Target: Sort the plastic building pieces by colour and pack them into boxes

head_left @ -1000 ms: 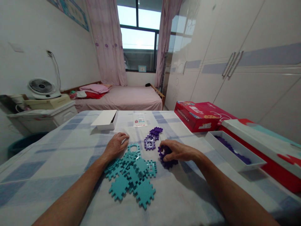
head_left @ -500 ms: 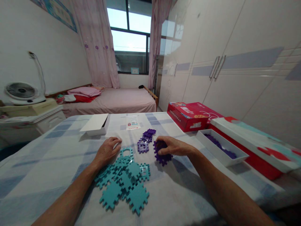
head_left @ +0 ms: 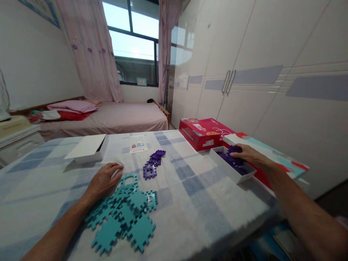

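Observation:
My right hand [head_left: 248, 153] is closed on purple interlocking tiles [head_left: 234, 149], held at the white open box [head_left: 237, 177]. More purple tiles lie inside that box. Beside a pile of teal interlocking tiles [head_left: 125, 212], my left hand [head_left: 104, 177] rests on the cloth with its fingers loosely bent and nothing seen in them. Some teal pieces are solid squares, others have window-like cutouts. Beyond the pile, a short row of overlapping purple tiles [head_left: 154, 163] lies on the table, the nearest one with a window cutout.
A white box with a tilted lid [head_left: 86, 146] stands at the far left of the checked tablecloth [head_left: 187, 214]. Near the far edge lies a printed card [head_left: 138, 144]. Red boxes [head_left: 201, 135] and a long white-and-red box [head_left: 277, 156] line the right side.
My right hand has moved right with the purple tiles, from the table's middle to the white box. The view has turned right. My left hand stays beside the teal pile.

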A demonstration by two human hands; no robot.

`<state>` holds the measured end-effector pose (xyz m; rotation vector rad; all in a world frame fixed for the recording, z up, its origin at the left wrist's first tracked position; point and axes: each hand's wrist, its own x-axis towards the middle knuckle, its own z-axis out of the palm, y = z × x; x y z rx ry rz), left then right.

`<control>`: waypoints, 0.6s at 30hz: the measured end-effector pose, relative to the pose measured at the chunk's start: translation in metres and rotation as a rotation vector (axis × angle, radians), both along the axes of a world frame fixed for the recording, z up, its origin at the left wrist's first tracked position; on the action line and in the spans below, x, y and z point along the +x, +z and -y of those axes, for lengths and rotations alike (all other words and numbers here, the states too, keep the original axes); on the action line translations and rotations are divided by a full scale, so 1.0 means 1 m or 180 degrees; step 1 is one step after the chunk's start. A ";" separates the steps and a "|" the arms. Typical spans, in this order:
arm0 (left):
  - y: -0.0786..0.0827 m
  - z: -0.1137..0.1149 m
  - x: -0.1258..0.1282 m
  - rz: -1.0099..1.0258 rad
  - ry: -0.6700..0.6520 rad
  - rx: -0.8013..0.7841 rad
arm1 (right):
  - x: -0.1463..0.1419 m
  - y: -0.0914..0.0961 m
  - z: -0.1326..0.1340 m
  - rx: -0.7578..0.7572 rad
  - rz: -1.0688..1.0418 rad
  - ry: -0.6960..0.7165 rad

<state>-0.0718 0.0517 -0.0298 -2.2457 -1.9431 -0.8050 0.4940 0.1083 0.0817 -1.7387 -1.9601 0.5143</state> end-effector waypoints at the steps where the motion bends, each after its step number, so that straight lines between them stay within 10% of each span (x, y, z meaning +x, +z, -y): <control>1: 0.000 0.000 0.000 -0.0009 -0.0008 0.0007 | 0.000 -0.002 0.001 0.0003 0.0110 0.0024; 18: -0.002 0.000 0.000 0.0045 0.0002 0.0045 | 0.001 -0.016 0.029 0.0178 0.1089 0.0021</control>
